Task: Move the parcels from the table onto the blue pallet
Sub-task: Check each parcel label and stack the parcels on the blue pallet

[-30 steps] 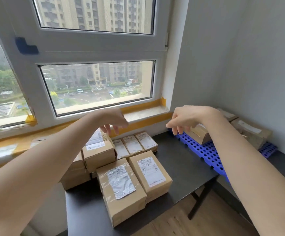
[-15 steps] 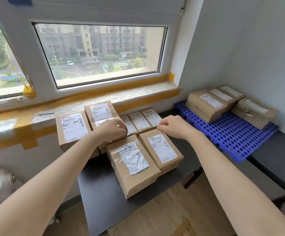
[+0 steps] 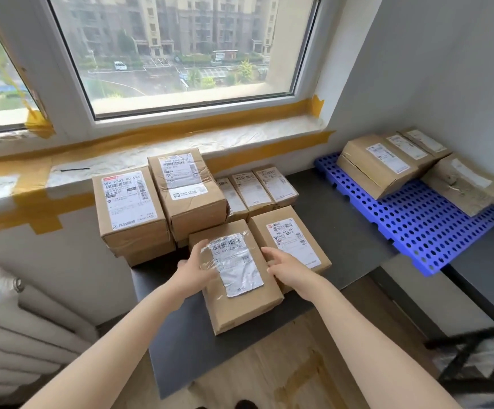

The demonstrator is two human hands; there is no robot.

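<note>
Head view: one frame, looking down on a dark table (image 3: 343,231) under a window.
Front parcel (image 3: 240,296): brown cardboard box, clear tape over a crinkled white barcode label; lies flat at the table's near edge, long axis running from the person toward the window, tilted slightly left at the far end.
Left hand (image 3: 194,271): fingers curled round the parcel's left side, thumb on its top; gripping it.
Right hand (image 3: 284,268): fingers bent against the parcel's right edge, in the seam with the neighbouring labelled box (image 3: 291,240); gripping it.
Other table parcels: two taller stacks at the left rear (image 3: 130,208), three slim boxes (image 3: 254,188) by the sill.
Blue pallet (image 3: 417,222): perforated plastic, to the right, carrying four parcels (image 3: 378,163) at its far end.
</note>
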